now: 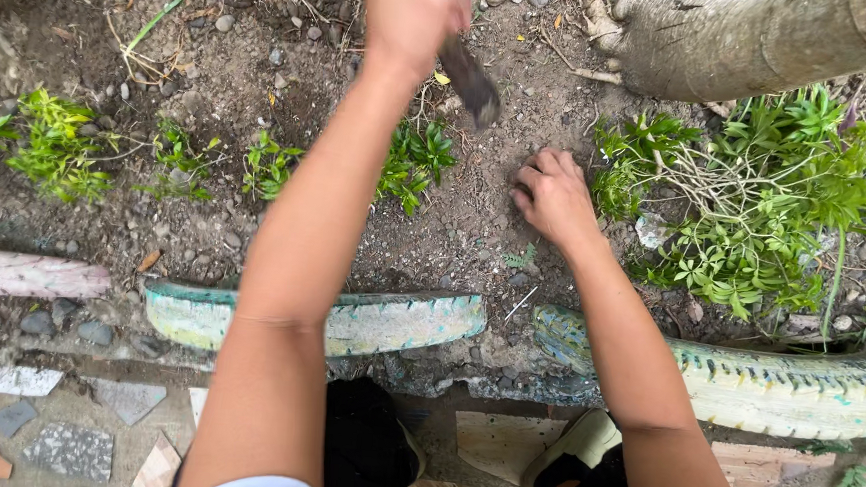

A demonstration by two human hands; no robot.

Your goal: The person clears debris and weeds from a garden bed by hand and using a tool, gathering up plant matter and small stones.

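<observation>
My left hand point(412, 12) is raised over the garden bed, closed around the handle of a small dirty trowel point(471, 82) whose blurred blade points down and to the right. My right hand point(554, 196) rests low on the bare soil point(454, 225), fingers curled into the dirt just below the blade. A small green seedling point(416, 162) grows between the two hands, partly hidden by my left forearm.
A row of small green plants point(58, 145) runs along the left of the bed. A larger leafy plant point(766, 209) and a tree trunk point(746, 37) stand at right. Painted half-buried tyres point(388, 321) edge the bed, with mosaic paving point(71, 432) below.
</observation>
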